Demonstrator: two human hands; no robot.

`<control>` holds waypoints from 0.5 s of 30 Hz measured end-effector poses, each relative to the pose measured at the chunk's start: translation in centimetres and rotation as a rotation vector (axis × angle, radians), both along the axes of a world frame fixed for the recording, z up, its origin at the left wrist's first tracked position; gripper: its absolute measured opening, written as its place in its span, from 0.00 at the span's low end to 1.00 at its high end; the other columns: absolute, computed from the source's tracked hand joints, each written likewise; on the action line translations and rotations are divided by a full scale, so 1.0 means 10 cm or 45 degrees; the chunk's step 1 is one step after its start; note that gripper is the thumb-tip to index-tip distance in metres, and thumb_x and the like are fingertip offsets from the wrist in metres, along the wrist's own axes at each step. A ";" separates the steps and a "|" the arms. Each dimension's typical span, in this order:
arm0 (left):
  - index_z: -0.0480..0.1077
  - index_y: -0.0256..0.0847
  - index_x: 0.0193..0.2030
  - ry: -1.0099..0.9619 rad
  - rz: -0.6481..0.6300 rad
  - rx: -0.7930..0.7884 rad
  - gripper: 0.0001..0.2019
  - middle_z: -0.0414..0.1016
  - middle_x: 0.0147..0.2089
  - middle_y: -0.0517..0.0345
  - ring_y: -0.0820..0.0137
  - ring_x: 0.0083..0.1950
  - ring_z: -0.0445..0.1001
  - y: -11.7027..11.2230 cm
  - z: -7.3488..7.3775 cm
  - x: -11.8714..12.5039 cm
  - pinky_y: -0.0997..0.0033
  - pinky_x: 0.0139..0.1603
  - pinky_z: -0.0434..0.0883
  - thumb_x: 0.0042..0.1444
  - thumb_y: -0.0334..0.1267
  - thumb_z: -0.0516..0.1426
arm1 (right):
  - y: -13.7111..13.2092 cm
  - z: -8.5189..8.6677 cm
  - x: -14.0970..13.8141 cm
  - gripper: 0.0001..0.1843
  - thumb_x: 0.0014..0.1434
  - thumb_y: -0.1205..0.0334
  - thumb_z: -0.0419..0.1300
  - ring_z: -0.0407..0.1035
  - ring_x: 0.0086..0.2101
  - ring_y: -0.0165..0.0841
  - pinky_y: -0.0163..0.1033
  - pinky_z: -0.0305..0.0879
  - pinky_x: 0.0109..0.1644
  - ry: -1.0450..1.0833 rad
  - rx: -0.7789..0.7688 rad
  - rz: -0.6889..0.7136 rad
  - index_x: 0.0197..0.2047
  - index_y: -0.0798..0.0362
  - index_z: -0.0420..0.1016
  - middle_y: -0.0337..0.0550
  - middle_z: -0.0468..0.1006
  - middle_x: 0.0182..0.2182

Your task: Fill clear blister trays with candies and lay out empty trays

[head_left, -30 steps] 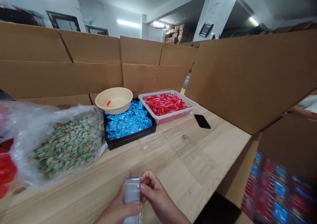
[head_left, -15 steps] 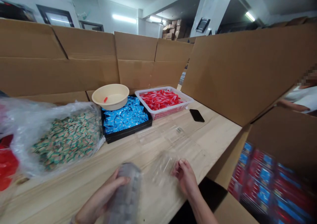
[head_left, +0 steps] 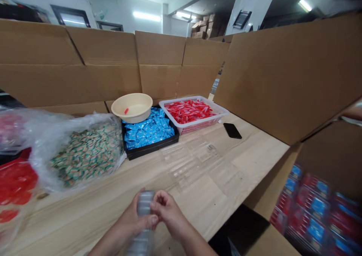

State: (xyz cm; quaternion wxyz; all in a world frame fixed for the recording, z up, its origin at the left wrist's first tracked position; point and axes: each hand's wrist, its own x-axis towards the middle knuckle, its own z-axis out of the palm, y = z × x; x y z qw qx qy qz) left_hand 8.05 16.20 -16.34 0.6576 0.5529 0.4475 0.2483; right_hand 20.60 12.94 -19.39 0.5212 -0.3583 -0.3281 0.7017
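At six o'clock, the left hand [head_left: 132, 215] and right hand [head_left: 167, 210] firmly grasp a clear ribbed plastic tube [head_left: 145, 204] over a pale wooden table [head_left: 249, 158]. A black rectangular smartphone [head_left: 232, 131] lies at one o'clock.

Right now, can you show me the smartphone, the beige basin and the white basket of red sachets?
Smartphone [head_left: 232, 131]: head view, middle of its dark face.
Beige basin [head_left: 132, 119]: head view, front outer wall.
White mesh basket [head_left: 195, 126]: head view, front wall.
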 end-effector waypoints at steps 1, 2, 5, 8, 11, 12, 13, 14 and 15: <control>0.38 0.29 0.54 -0.089 -0.024 -0.033 0.53 0.65 0.41 0.44 0.69 0.34 0.66 -0.01 -0.02 -0.01 0.71 0.34 0.65 0.28 0.56 0.62 | 0.05 0.01 -0.03 0.25 0.42 0.48 0.62 0.58 0.16 0.23 0.32 0.59 0.19 0.042 -0.005 0.036 0.29 0.56 0.52 0.34 0.60 0.18; 0.38 0.30 0.53 -0.151 -0.051 -0.049 0.51 0.65 0.39 0.47 0.71 0.32 0.66 -0.01 -0.03 -0.01 0.72 0.32 0.65 0.29 0.54 0.63 | 0.09 0.02 -0.04 0.24 0.43 0.49 0.62 0.58 0.16 0.23 0.32 0.60 0.20 0.072 -0.002 0.056 0.28 0.56 0.52 0.33 0.60 0.18; 0.41 0.31 0.50 -0.239 -0.143 -0.067 0.44 0.63 0.32 0.55 0.75 0.28 0.62 -0.03 -0.03 -0.01 0.75 0.27 0.62 0.34 0.51 0.62 | 0.13 0.10 -0.01 0.23 0.43 0.51 0.61 0.58 0.17 0.22 0.31 0.61 0.21 0.082 -0.033 0.091 0.28 0.57 0.53 0.33 0.60 0.18; 0.41 0.31 0.52 -0.199 -0.105 -0.005 0.45 0.65 0.36 0.51 0.71 0.32 0.66 -0.11 0.07 0.01 0.73 0.33 0.64 0.34 0.51 0.62 | 0.05 0.26 0.03 0.21 0.45 0.50 0.59 0.55 0.15 0.22 0.28 0.56 0.16 -0.343 0.008 0.045 0.27 0.59 0.57 0.35 0.60 0.17; 0.36 0.31 0.57 0.033 -0.020 0.041 0.50 0.62 0.48 0.43 0.65 0.44 0.66 -0.18 0.25 -0.07 0.69 0.46 0.63 0.34 0.51 0.61 | -0.23 0.33 0.19 0.22 0.49 0.46 0.54 0.53 0.14 0.22 0.26 0.49 0.14 -0.562 0.107 -0.097 0.27 0.59 0.57 0.36 0.59 0.15; 0.37 0.32 0.58 0.120 0.001 0.048 0.48 0.60 0.51 0.43 0.64 0.47 0.65 -0.18 0.31 -0.13 0.68 0.49 0.61 0.37 0.52 0.59 | -0.37 0.31 0.30 0.22 0.50 0.45 0.53 0.54 0.15 0.23 0.27 0.50 0.15 -0.506 0.089 -0.177 0.28 0.58 0.55 0.36 0.59 0.15; 0.39 0.35 0.58 0.184 0.018 0.029 0.45 0.57 0.54 0.45 0.64 0.51 0.62 -0.16 0.34 -0.20 0.68 0.53 0.59 0.39 0.53 0.58 | -0.52 0.26 0.42 0.22 0.52 0.44 0.51 0.57 0.16 0.23 0.28 0.54 0.17 -0.425 0.055 -0.267 0.29 0.57 0.54 0.36 0.61 0.16; 0.41 0.37 0.59 0.243 0.044 0.060 0.43 0.54 0.56 0.47 0.63 0.55 0.59 -0.13 0.36 -0.27 0.67 0.56 0.55 0.41 0.56 0.55 | -0.67 0.19 0.57 0.21 0.52 0.46 0.53 0.58 0.17 0.24 0.30 0.56 0.19 -0.289 -0.007 -0.418 0.29 0.57 0.52 0.35 0.61 0.17; 0.42 0.37 0.59 0.308 0.097 0.093 0.44 0.53 0.57 0.47 0.62 0.56 0.56 -0.09 0.35 -0.33 0.66 0.58 0.51 0.40 0.58 0.55 | -0.82 0.10 0.72 0.22 0.51 0.47 0.55 0.57 0.15 0.23 0.29 0.55 0.17 -0.162 -0.103 -0.539 0.30 0.56 0.51 0.33 0.60 0.18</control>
